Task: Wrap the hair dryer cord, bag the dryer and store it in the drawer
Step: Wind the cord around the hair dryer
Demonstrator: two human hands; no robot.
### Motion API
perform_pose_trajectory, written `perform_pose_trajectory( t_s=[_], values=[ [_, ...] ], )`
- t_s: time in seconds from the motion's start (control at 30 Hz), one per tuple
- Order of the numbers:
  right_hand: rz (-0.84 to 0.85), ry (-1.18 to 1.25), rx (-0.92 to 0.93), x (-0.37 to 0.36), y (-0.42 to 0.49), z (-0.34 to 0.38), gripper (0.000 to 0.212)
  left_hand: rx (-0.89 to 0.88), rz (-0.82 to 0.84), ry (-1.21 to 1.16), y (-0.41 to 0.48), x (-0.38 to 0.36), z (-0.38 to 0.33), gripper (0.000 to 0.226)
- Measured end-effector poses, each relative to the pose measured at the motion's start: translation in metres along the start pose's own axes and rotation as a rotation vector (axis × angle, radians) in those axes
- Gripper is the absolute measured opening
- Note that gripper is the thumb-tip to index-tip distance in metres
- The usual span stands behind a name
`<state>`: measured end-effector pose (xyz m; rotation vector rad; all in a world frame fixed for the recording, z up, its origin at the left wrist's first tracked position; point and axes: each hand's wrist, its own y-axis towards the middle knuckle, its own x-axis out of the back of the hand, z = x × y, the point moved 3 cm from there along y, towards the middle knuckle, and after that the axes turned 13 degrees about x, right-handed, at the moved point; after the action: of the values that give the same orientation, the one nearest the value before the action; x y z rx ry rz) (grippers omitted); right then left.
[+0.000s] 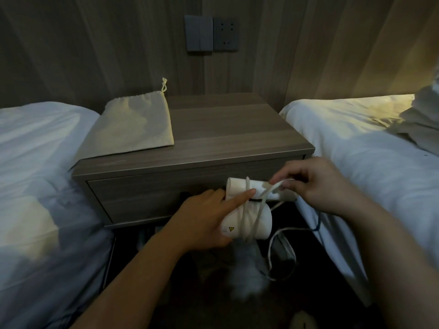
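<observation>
Hair dryer (263, 222), white, lower centre of frame before the closed drawer (147, 195), gripped by the left hand (204, 217), cord (247, 219) turns around its body. The right hand (318, 184) pinches the cord. Drawstring bag (135, 124) lies flat on the nightstand (225, 138), upper left.

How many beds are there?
2. The left bed is left of the nightstand, and the right bed is on its other side. More could be outside the view.
</observation>
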<state>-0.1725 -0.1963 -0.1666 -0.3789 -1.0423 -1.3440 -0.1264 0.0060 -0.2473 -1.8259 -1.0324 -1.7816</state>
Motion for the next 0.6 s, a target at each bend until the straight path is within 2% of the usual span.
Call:
perform_pose_trajectory(
  t_s=[0.1,0.2,0.43,0.6],
  values=[
    [-0.141,-0.024,-0.043,-0.008,0.003,-0.007,0.031,-0.023,-0.005,0.010,-0.001,-0.002,-0.002,0.102],
    [-0.240,-0.089,-0.117,-0.012,0.004,-0.012,0.017,-0.058,-0.023,0.015,-0.002,-0.003,-0.008,0.100],
    [-0.320,-0.152,-0.146,-0.019,0.005,-0.013,0.028,-0.089,-0.054,0.041,-0.002,0.000,-0.019,0.080],
    [-0.338,-0.273,-0.224,-0.018,0.003,-0.015,0.042,-0.070,0.014,0.018,-0.003,-0.003,-0.017,0.080]
  ],
)
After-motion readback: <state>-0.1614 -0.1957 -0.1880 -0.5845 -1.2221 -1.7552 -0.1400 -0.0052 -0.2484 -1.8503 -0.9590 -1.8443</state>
